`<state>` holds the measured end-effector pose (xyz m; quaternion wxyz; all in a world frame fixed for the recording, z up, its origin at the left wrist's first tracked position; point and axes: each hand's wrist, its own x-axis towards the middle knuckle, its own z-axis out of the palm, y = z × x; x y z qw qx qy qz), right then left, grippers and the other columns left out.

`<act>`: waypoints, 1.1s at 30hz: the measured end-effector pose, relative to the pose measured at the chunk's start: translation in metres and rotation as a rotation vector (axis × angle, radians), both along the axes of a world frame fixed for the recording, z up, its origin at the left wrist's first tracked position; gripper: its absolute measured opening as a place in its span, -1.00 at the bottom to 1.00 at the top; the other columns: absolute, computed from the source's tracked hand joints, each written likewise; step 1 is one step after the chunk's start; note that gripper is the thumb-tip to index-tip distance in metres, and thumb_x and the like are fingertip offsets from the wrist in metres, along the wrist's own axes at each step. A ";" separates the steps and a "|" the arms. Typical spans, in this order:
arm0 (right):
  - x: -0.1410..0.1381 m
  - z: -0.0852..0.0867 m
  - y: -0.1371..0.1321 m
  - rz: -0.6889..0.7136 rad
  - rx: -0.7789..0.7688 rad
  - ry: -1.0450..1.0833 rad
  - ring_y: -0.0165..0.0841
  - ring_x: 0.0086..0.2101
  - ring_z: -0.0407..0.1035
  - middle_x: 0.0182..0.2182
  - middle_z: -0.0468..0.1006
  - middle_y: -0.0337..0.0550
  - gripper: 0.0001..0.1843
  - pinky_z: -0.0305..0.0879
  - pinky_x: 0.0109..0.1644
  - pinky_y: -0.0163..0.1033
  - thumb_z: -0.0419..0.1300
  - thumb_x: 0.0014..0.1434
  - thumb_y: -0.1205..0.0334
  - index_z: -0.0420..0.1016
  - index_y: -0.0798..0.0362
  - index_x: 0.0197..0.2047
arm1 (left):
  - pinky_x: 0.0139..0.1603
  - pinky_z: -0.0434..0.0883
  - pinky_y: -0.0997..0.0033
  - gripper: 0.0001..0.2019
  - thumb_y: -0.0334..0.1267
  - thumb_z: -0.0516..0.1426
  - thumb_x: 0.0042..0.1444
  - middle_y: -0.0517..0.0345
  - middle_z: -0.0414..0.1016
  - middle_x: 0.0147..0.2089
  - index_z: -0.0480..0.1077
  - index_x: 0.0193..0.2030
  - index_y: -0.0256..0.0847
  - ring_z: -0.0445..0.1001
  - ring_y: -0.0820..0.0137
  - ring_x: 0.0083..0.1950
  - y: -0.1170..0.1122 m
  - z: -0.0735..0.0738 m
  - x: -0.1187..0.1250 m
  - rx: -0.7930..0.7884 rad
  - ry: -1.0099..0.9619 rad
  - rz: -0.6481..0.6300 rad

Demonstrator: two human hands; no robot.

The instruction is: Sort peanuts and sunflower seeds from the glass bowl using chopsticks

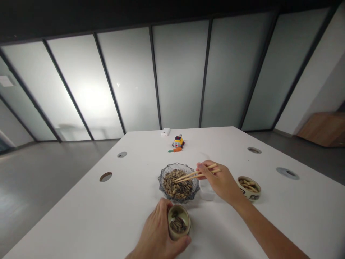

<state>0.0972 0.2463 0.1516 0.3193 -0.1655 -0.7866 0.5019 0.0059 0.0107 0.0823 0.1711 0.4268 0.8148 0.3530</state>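
From where I stand, I can see the person's right hand closed around a pair of pale chopsticks, just above and to the right of the glass bowl, as the person faces it. The sticks slant down over the bowl's rim, and their tips meet the seeds inside; whether a seed is pinched between them I can't tell. The left hand is wrapped around a small cup on the near side of the bowl, thumb at the front and fingers at the back. The cup's mouth faces the person, and a few striped seeds lie at the bottom.

The glass bowl itself has a scalloped edge and a broad heap of the same striped seeds. Just right of it, partly under the right hand, sits a clear plastic tub. Further right of the bowl, beyond the wrist, is a round dish with dark markings, holding peanuts.

Beyond the bowl lies an orange-handled toy screwdriver, close beside a yellow toy truck. Farther past them, near the far edge of the white table, is a white power bank. Behind everything the bowl faces, frosted panels line the room.
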 end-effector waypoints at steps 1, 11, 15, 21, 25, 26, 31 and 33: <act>0.000 -0.001 0.000 0.005 -0.006 -0.005 -0.10 -0.34 0.70 -0.40 0.73 -0.09 -0.47 0.64 -0.23 -0.14 0.24 0.30 -0.31 0.64 0.02 -0.32 | -0.06 0.36 0.23 -0.50 -0.23 0.32 -0.09 0.13 0.51 -0.10 0.20 -0.04 -0.07 0.51 0.17 -0.11 -0.001 0.000 0.000 0.003 0.004 -0.001; 0.002 0.001 0.007 0.010 -0.028 -0.022 -0.06 -0.32 0.73 -0.38 0.75 -0.07 -0.44 0.67 -0.21 -0.12 0.27 0.27 -0.35 0.64 0.02 -0.34 | -0.01 0.37 0.19 -0.49 -0.24 0.33 -0.06 0.11 0.49 -0.05 0.21 0.00 -0.07 0.51 0.16 -0.07 -0.002 -0.005 0.000 0.008 0.027 -0.007; 0.003 0.003 0.013 0.006 -0.070 -0.016 -0.04 -0.30 0.73 -0.37 0.75 -0.05 -0.40 0.70 -0.20 -0.10 0.30 0.22 -0.40 0.65 0.03 -0.34 | 0.00 0.38 0.20 -0.49 -0.24 0.34 -0.06 0.11 0.50 -0.04 0.22 -0.01 -0.06 0.52 0.15 -0.05 -0.003 -0.005 0.001 0.016 0.028 -0.009; 0.009 0.016 0.022 -0.022 -0.148 0.022 -0.11 -0.36 0.72 -0.41 0.74 -0.06 -0.37 0.72 -0.22 -0.16 0.41 0.08 -0.42 0.67 0.07 -0.38 | -0.01 0.39 0.20 -0.50 -0.22 0.33 -0.06 0.11 0.51 -0.04 0.22 -0.01 -0.06 0.53 0.15 -0.05 -0.002 0.000 0.001 -0.005 0.005 0.009; 0.019 0.032 0.030 0.046 -0.239 0.044 -0.19 -0.40 0.70 -0.48 0.70 -0.10 -0.38 0.72 -0.23 -0.20 0.48 0.03 -0.39 0.66 0.08 -0.45 | -0.02 0.40 0.21 -0.50 -0.22 0.33 -0.05 0.10 0.52 -0.04 0.23 0.00 -0.07 0.54 0.15 -0.05 -0.003 0.001 0.001 -0.014 0.011 0.005; 0.022 0.036 0.032 0.068 -0.259 0.053 -0.21 -0.41 0.69 -0.49 0.69 -0.11 -0.40 0.72 -0.24 -0.22 0.49 0.03 -0.37 0.67 0.08 -0.46 | -0.01 0.40 0.21 -0.50 -0.22 0.33 -0.05 0.10 0.52 -0.03 0.23 0.01 -0.07 0.54 0.15 -0.05 -0.004 0.001 0.001 -0.013 0.014 0.004; 0.034 0.052 0.028 0.203 -0.282 0.027 -0.22 -0.45 0.65 -0.51 0.65 -0.12 -0.45 0.70 -0.33 -0.22 0.49 0.07 -0.31 0.67 0.07 -0.49 | 0.03 0.41 0.21 -0.48 -0.22 0.33 -0.05 0.07 0.54 0.00 0.22 0.03 -0.07 0.55 0.12 -0.01 -0.004 -0.002 0.000 -0.024 0.030 0.005; 0.036 0.056 0.021 0.249 -0.245 -0.062 -0.18 -0.48 0.66 -0.52 0.66 -0.10 -0.44 0.69 -0.33 -0.18 0.47 0.08 -0.33 0.66 0.06 -0.48 | 0.04 0.42 0.21 -0.48 -0.23 0.33 -0.06 0.06 0.54 0.01 0.21 0.02 -0.06 0.55 0.10 0.00 -0.004 -0.003 0.000 -0.029 0.040 0.010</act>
